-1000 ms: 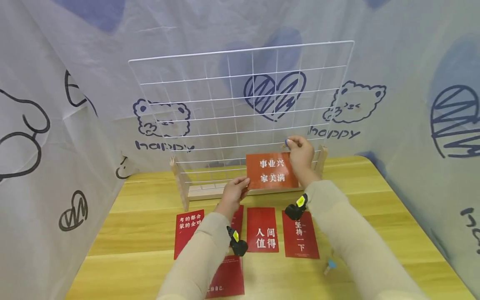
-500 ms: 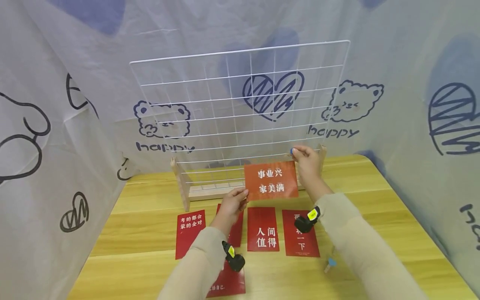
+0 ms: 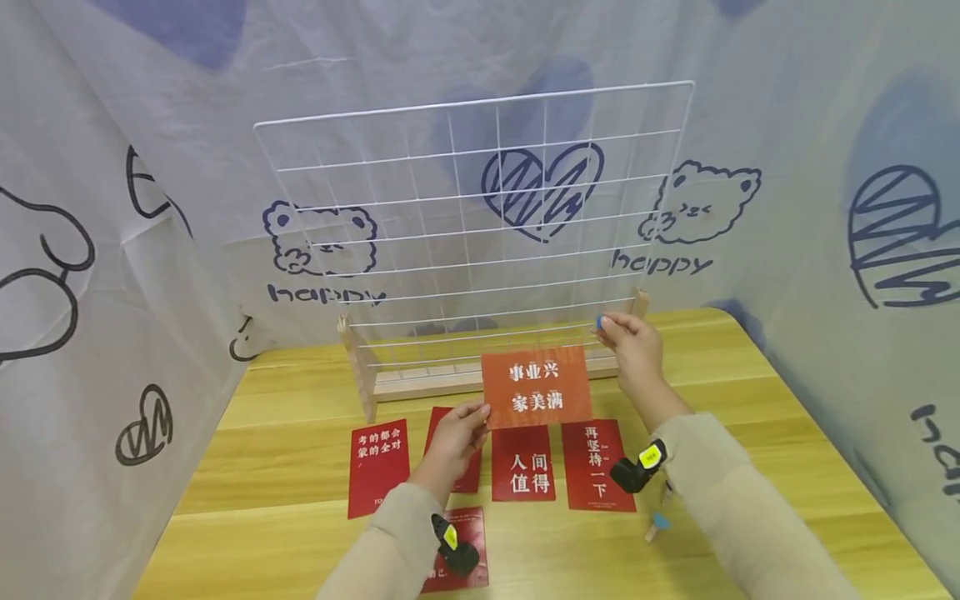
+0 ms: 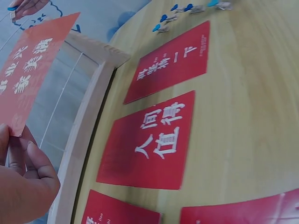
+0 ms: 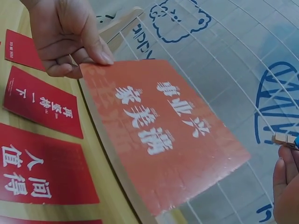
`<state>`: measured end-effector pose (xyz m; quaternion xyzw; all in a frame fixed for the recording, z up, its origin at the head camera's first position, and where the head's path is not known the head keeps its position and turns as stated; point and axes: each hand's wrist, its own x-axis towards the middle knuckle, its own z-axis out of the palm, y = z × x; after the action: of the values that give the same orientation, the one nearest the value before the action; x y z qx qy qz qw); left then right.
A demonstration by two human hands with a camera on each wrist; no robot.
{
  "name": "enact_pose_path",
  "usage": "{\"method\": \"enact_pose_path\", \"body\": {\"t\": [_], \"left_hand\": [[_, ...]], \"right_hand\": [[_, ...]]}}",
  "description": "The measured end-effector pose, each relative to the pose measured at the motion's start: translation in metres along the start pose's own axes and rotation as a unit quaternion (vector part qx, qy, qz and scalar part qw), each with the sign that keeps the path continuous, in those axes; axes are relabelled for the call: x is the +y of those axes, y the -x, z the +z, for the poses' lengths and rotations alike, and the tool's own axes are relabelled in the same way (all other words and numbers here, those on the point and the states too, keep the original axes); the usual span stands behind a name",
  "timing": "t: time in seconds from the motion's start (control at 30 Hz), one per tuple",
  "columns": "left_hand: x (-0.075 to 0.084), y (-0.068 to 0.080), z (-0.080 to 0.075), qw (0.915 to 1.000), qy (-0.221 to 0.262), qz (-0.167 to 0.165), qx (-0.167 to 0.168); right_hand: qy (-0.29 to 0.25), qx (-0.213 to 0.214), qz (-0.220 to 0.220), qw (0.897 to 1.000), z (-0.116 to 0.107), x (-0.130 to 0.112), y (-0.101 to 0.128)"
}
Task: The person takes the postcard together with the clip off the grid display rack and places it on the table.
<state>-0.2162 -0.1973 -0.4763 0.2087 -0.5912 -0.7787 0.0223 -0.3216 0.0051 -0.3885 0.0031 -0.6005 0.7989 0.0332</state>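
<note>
My left hand (image 3: pixel 453 437) pinches an orange-red card (image 3: pixel 536 386) with white characters by its lower left corner. The card is held up in front of the wire grid's bottom, above the red cards on the table. Off the card's upper right, my right hand (image 3: pixel 636 348) pinches a small wooden clothespin (image 5: pixel 284 139) with a blue end between thumb and fingers. The clothespin is apart from the card. A white wire grid (image 3: pixel 498 158) stands upright in a wooden base (image 3: pixel 427 385) behind both hands.
Several red cards, such as one with large white characters (image 3: pixel 522 479), lie on the wooden table (image 3: pixel 247 467). More blue-topped clothespins (image 4: pixel 189 8) lie right of them, partly behind the right sleeve in the head view. A patterned cloth (image 3: pixel 180 250) surrounds the table.
The orange-red card has come down and slightly left with my left hand. My right hand has moved down and to the right with the clothespin, away from the card.
</note>
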Motion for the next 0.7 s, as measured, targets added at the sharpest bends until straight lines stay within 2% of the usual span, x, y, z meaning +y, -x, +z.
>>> {"method": "enact_pose_path", "body": {"t": [0.13,0.17,0.27,0.37,0.4,0.47,0.6,0.7], "left_hand": [[-0.004,0.008,-0.004,1.0,-0.001,-0.003,-0.007],[-0.005,0.009,-0.006,0.9999,0.0,-0.003,-0.01],[-0.009,0.014,-0.009,0.9998,0.0,-0.008,-0.015],[-0.014,0.019,-0.011,0.9997,-0.004,-0.014,-0.021],[-0.015,0.02,-0.011,0.9996,-0.005,-0.017,-0.023],[-0.019,0.023,-0.013,0.9994,-0.009,-0.022,-0.025],[-0.025,0.03,-0.015,0.999,-0.012,-0.029,-0.031],[-0.03,0.035,-0.017,0.9988,-0.013,-0.028,-0.038]], "right_hand": [[-0.047,-0.014,0.006,0.999,-0.012,0.011,0.001],[-0.078,-0.031,0.004,0.996,-0.016,0.015,0.001],[-0.107,-0.037,0.005,0.994,-0.043,0.06,-0.03],[-0.09,-0.042,0.023,0.995,-0.075,0.109,-0.064],[-0.066,-0.029,0.023,0.997,-0.086,0.129,-0.079],[-0.04,-0.021,0.022,0.999,-0.101,0.149,-0.088],[-0.021,-0.008,-0.009,1.0,-0.12,0.175,-0.094],[-0.006,-0.004,-0.018,1.0,-0.129,0.178,-0.088]]}}
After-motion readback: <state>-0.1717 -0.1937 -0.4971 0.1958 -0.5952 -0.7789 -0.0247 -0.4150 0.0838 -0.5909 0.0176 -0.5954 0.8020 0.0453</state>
